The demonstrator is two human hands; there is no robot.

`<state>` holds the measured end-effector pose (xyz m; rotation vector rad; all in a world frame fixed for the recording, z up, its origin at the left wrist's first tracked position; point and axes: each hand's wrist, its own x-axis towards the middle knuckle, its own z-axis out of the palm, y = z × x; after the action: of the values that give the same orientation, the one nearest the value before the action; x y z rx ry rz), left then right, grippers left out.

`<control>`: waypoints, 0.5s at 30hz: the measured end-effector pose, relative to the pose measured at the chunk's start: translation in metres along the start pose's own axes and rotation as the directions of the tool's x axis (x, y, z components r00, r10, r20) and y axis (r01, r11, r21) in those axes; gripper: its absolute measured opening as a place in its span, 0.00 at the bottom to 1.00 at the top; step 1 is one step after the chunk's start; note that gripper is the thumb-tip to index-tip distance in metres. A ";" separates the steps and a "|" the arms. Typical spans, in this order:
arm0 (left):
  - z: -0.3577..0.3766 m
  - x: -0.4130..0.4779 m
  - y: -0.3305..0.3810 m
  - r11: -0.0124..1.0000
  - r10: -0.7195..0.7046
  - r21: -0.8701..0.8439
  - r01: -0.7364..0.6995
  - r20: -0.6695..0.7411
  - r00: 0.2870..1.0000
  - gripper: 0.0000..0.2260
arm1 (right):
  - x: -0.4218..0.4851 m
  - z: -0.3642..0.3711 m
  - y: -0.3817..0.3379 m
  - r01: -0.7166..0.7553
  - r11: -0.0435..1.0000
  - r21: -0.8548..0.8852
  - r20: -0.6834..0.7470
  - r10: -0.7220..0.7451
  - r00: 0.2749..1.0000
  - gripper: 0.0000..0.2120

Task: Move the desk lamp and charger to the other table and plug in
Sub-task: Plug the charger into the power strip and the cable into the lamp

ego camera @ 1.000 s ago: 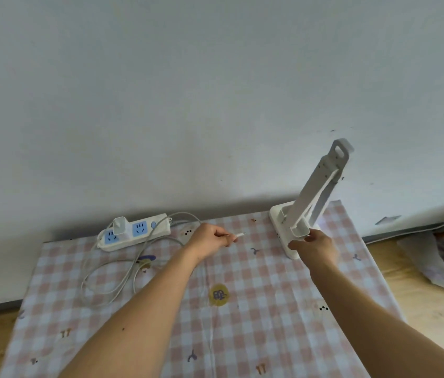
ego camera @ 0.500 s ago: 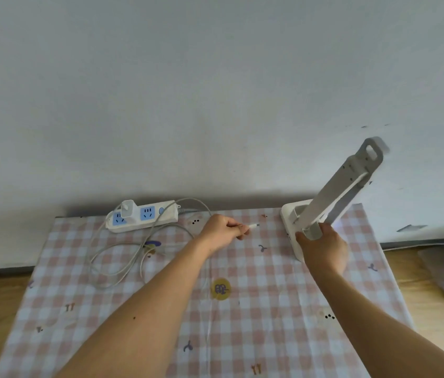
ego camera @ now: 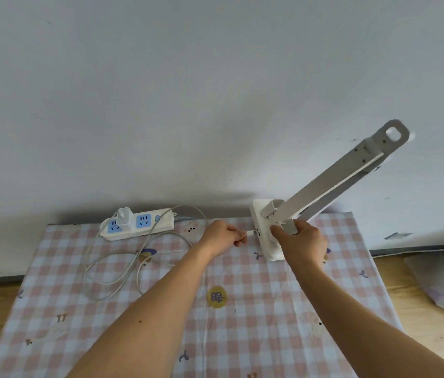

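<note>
A white desk lamp point(ego camera: 324, 184) stands at the table's far right, its base point(ego camera: 263, 227) tipped up toward me. My right hand point(ego camera: 301, 238) grips the foot of the lamp's arm. My left hand point(ego camera: 222, 236) pinches the small white cable plug point(ego camera: 250, 233), whose tip touches the left side of the lamp base. A white charger point(ego camera: 123, 216) sits plugged into the white power strip point(ego camera: 137, 222) at the far left. The cable point(ego camera: 122, 266) lies in loose loops on the cloth between them.
The table wears a pink checked cloth point(ego camera: 242, 336) and stands against a white wall point(ego camera: 188, 91). Wooden floor point(ego camera: 420, 323) shows to the right, with crumpled paper and bags point(ego camera: 439, 285) lying on it.
My left hand has carried the cable plug rightward until it meets the lamp base. My right hand has tilted the lamp, lifting the base's left side.
</note>
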<state>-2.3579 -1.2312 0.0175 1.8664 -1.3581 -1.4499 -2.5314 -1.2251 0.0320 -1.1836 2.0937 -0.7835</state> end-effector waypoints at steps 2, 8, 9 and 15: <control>0.000 0.000 0.002 1.000 0.007 -0.008 -0.007 0.006 1.000 0.10 | -0.002 -0.001 -0.003 -0.011 0.999 0.035 0.019 0.010 1.000 0.09; -0.006 0.000 0.005 1.000 0.015 0.009 -0.015 0.037 0.999 0.10 | -0.007 -0.004 -0.008 -0.030 0.996 0.079 0.027 0.028 0.999 0.07; -0.006 0.000 0.006 1.000 0.015 0.018 -0.015 0.047 0.999 0.10 | -0.008 -0.005 -0.009 -0.031 0.996 0.081 0.025 0.029 0.999 0.07; -0.005 -0.001 0.008 0.988 0.031 0.150 -0.039 0.058 0.998 0.12 | -0.014 -0.006 -0.014 -0.028 0.996 0.079 -0.002 0.029 1.000 0.08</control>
<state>-2.3566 -1.2353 0.0262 1.8963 -1.5590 -1.4273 -2.5227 -1.2174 0.0487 -1.1088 2.0582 -0.8469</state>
